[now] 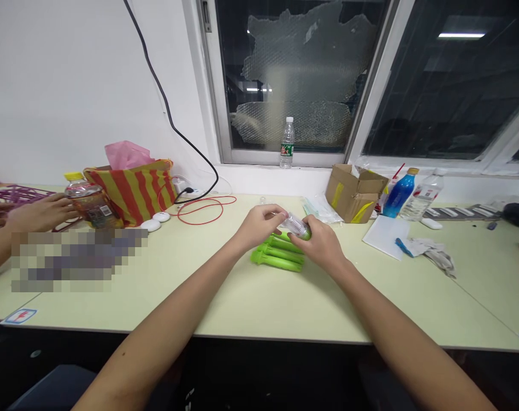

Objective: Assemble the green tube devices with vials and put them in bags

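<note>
Above the table, a small clear plastic tube with a green end (296,225) is held between my two hands. My right hand (323,242) wraps its fingers round the green end. My left hand (262,224) pinches at the tube's other end, its thumb and forefinger closed; their exact contact is hard to make out. Just beneath lie several bright green plastic rods (280,261) side by side on the table, their flared ends toward the left. My hands partly cover the far rods.
Left stand a striped bag (142,191) and a tea bottle (90,202), near another person's hands (41,214). A red cable (206,221) loops behind my left arm. A cardboard box (349,197), blue bottle (400,194) and glove (430,254) are at right.
</note>
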`<action>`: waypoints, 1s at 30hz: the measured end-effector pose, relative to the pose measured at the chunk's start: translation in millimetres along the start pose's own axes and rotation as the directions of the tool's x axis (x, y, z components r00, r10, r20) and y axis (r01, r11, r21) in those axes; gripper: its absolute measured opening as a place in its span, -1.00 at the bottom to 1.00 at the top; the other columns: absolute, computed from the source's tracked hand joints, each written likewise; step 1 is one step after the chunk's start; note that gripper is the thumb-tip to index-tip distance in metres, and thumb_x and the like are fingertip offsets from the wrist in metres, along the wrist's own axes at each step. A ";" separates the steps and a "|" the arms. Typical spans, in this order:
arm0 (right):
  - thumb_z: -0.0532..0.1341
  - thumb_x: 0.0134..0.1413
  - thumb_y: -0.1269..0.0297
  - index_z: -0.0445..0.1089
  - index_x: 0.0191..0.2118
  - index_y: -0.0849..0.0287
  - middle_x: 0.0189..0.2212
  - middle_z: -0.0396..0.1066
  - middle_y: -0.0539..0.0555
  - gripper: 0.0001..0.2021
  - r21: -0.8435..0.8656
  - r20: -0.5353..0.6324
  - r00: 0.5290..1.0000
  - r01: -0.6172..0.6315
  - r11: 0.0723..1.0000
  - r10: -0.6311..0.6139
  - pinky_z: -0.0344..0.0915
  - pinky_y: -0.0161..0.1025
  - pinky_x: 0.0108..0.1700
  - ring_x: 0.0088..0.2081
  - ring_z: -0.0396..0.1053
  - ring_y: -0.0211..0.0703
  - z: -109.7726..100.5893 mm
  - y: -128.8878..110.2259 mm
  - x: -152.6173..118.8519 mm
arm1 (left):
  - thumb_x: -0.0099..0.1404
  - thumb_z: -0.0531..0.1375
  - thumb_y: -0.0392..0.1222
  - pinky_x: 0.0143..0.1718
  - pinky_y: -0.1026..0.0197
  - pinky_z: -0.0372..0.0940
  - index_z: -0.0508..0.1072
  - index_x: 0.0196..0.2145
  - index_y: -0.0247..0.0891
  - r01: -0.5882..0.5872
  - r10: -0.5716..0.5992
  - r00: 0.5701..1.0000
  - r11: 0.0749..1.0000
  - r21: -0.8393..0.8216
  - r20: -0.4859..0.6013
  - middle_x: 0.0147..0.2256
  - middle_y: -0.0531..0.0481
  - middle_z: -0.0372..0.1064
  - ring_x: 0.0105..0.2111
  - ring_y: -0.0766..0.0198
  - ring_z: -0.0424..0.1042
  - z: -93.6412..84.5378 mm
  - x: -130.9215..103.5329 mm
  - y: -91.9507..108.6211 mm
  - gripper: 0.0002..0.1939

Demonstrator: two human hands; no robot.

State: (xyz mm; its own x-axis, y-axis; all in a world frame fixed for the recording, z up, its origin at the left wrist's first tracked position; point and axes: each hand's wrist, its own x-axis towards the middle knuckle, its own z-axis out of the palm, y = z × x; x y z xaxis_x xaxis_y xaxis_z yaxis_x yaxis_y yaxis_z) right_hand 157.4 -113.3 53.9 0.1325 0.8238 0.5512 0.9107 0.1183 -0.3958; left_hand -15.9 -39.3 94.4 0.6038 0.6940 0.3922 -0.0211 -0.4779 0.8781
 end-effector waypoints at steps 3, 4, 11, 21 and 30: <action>0.16 0.04 -0.03 0.21 -0.31 0.09 -0.41 0.41 0.06 -0.71 -0.002 -0.006 1.000 -0.004 1.000 0.004 0.02 -0.24 -0.41 -0.40 0.31 -0.08 0.1 -1.4 0.2 | 0.22 0.22 -0.04 -0.35 0.18 0.46 0.47 -0.28 -0.25 -0.075 0.073 0.997 0.991 0.115 0.023 -0.26 -0.06 0.44 -0.28 0.22 0.45 2.7 -3.4 3.2 -0.77; 0.15 0.05 -0.04 0.21 -0.31 0.09 -0.41 0.40 0.06 -0.70 -0.001 -0.009 1.000 -0.008 1.000 0.008 0.02 -0.24 -0.41 -0.41 0.31 -0.08 0.1 -2.1 0.1 | 0.21 0.24 -0.05 -0.33 0.18 0.44 0.47 -0.27 -0.23 -0.103 0.101 0.995 0.983 0.155 0.020 -0.26 -0.05 0.44 -0.27 0.23 0.44 3.3 -4.6 4.7 -0.79; 0.15 0.08 -0.01 0.20 -0.32 0.10 -0.42 0.39 0.04 -0.72 0.037 -0.009 1.000 -0.014 0.999 0.014 0.02 -0.24 -0.41 -0.41 0.30 -0.10 -0.8 -7.6 -2.6 | 0.21 0.23 -0.10 -0.27 0.21 0.38 0.48 -0.29 -0.21 -0.153 0.149 0.988 0.960 0.235 0.035 -0.22 -0.05 0.45 -0.22 0.21 0.42 5.2 -7.9 8.4 -0.84; 0.27 0.00 -0.07 0.22 -0.20 0.09 -0.34 0.43 -0.01 -0.61 0.659 0.258 0.966 -0.181 0.730 0.006 0.24 -0.24 -0.35 -0.33 0.38 -0.12 -10.4 -13.5 -3.7 | 0.12 0.33 -0.22 -0.21 0.14 0.36 0.15 -0.28 -0.23 -0.052 0.049 0.999 0.970 -0.237 -0.019 -0.13 -0.14 0.44 -0.22 0.21 0.48 -3.7 -0.5 3.7 -0.62; 0.29 0.05 0.12 0.28 -0.15 0.11 -0.34 0.50 0.00 -0.70 0.855 0.300 0.954 -0.272 0.441 0.008 0.30 -0.28 -0.38 -0.36 0.44 -0.17 -6.8 -10.5 -0.6 | 0.08 0.37 -0.14 -0.23 0.15 0.35 0.12 0.09 -0.17 -0.011 -0.041 0.988 0.945 -0.326 -0.151 -0.18 -0.08 0.45 -0.25 0.24 0.47 7.3 -2.0 3.8 -0.30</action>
State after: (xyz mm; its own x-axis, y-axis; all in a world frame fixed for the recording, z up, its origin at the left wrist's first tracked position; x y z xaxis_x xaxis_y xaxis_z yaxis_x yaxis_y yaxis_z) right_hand 150.5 -118.8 62.7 0.0165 0.9530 0.3024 0.0310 0.3018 -0.9529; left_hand -11.4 -46.4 94.9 0.4765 0.7866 0.3928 -0.2864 -0.2835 0.9152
